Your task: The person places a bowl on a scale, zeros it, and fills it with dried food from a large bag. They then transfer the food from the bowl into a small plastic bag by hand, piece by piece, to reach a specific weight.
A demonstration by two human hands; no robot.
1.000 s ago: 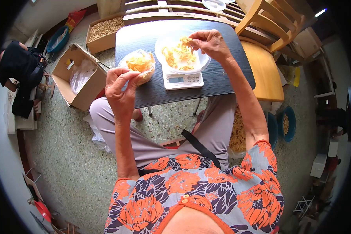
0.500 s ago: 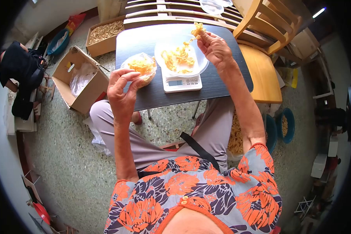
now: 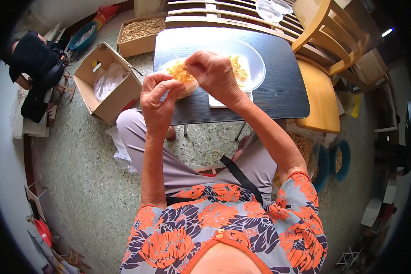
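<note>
A clear plastic bag [image 3: 187, 91] filled with crinkled yellow-orange dried pieces [image 3: 179, 72] stands at the left of the dark table. My left hand [image 3: 159, 102] pinches the bag's rim between thumb and fingers. Over the bag's mouth, my right hand [image 3: 212, 75] is closed with its fingertips down at the dried pieces; exactly what lies between them is partly hidden. Behind my right wrist, a translucent bowl [image 3: 259, 68] with more of these pieces sits on a white kitchen scale [image 3: 217, 102]. The scale's display is covered by my right arm.
The dark table [image 3: 278, 98] has a wooden chair [image 3: 317, 96] at its right. An open cardboard box [image 3: 89, 91] with plastic inside stands left on the floor. Behind are a box of dried chips [image 3: 139, 45] and a slatted bench [image 3: 210, 13]. Blue basins [image 3: 340, 160] stand at lower right.
My right hand has swung left from above the bowl to the bag, carrying a clump of dried pieces. My left hand keeps its pinch on the bag. The view has shifted slightly.
</note>
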